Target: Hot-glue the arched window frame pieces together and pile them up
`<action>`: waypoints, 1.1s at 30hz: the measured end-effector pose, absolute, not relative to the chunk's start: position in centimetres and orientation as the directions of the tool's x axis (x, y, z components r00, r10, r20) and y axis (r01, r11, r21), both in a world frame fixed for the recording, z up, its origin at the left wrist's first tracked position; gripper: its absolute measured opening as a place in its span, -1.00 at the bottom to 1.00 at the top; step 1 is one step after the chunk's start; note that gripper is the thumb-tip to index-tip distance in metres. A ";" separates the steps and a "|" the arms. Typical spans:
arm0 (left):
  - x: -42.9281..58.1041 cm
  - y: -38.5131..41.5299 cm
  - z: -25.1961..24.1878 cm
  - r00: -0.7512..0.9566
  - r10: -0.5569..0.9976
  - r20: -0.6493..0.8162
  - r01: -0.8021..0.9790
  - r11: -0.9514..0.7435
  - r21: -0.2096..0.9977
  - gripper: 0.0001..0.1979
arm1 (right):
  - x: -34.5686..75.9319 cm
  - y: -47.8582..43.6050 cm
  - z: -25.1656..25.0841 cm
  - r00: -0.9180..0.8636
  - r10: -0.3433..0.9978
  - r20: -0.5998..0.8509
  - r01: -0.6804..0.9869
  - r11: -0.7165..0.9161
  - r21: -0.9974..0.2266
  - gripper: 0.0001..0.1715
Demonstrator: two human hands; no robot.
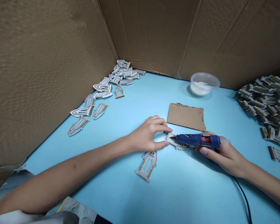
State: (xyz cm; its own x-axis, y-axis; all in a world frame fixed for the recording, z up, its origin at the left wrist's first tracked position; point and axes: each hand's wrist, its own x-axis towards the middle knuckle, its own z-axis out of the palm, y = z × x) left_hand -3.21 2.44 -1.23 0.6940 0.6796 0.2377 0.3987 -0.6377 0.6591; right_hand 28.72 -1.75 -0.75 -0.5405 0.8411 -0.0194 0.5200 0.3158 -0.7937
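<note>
My right hand (220, 155) is wrapped round a blue hot glue gun (192, 140), its nozzle pointing left. The nozzle tip is over, and seems to touch, a small white arched window-frame piece (180, 146) lying on the table. My left hand (152, 133) pinches the near end of that piece between thumb and fingers. The gun hides part of the piece. Just below my left hand lies another arched window-frame piece (147, 166), white with tan parts, flat on the blue table (172, 193).
A torn-edged cardboard rectangle (186, 116) lies beyond the glue gun. Behind it stands a clear plastic tub (204, 84) with white contents. Window pieces pile up at left (123, 73) and right (266, 96). Cardboard walls (154, 34) enclose the back and left; a black cord (244, 196) trails at right.
</note>
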 end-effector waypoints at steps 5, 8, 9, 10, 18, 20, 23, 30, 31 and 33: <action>-3.2 2.4 -1.2 0.693 0.684 0.230 0.413 -0.637 0.650 -0.63 | 28.6 -1.8 -0.7 -0.549 0.836 -0.014 0.543 0.344 -0.766 -0.68; -3.2 2.4 -1.2 0.692 0.684 0.231 0.408 -0.634 0.656 -0.63 | 28.7 -1.9 -0.7 -0.545 0.838 -0.014 0.552 0.346 -0.759 -0.69; -3.2 2.5 -1.2 0.691 0.685 0.231 0.407 -0.633 0.658 -0.63 | 28.7 -1.9 -0.7 -0.545 0.839 -0.014 0.554 0.347 -0.757 -0.69; -3.2 2.5 -1.2 0.692 0.685 0.230 0.406 -0.632 0.660 -0.63 | 28.7 -1.9 -0.7 -0.543 0.840 -0.015 0.557 0.347 -0.755 -0.68; -3.1 2.4 -1.1 0.692 0.687 0.220 0.414 -0.628 0.659 -0.63 | 28.7 -1.9 -0.6 -0.527 0.849 -0.021 0.578 0.341 -0.741 -0.67; -3.1 2.4 -1.1 0.693 0.687 0.218 0.414 -0.627 0.660 -0.63 | 28.7 -1.9 -0.7 -0.525 0.851 -0.023 0.578 0.337 -0.743 -0.67; -3.2 2.4 -1.2 0.692 0.687 0.222 0.410 -0.627 0.662 -0.63 | 28.6 -1.9 -0.7 -0.538 0.843 -0.023 0.574 0.346 -0.742 -0.68; -3.2 2.4 -1.2 0.690 0.690 0.217 0.413 -0.622 0.665 -0.64 | 28.5 -1.8 -0.5 -0.540 0.841 -0.025 0.572 0.345 -0.744 -0.68; -3.2 2.4 -1.2 0.691 0.691 0.215 0.414 -0.621 0.665 -0.64 | 28.5 -1.8 -0.4 -0.538 0.843 -0.027 0.573 0.342 -0.745 -0.68; -3.2 2.4 -1.2 0.691 0.690 0.215 0.414 -0.621 0.665 -0.65 | 28.5 -1.9 -0.4 -0.537 0.843 -0.029 0.574 0.340 -0.745 -0.67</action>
State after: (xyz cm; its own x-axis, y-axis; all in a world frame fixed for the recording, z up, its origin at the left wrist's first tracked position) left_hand -3.17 2.42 -1.16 0.6907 0.6905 0.2149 0.4140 -0.6212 0.6654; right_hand 28.47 -1.86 -0.36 -0.5370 0.8431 -0.0293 0.5742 0.3398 -0.7449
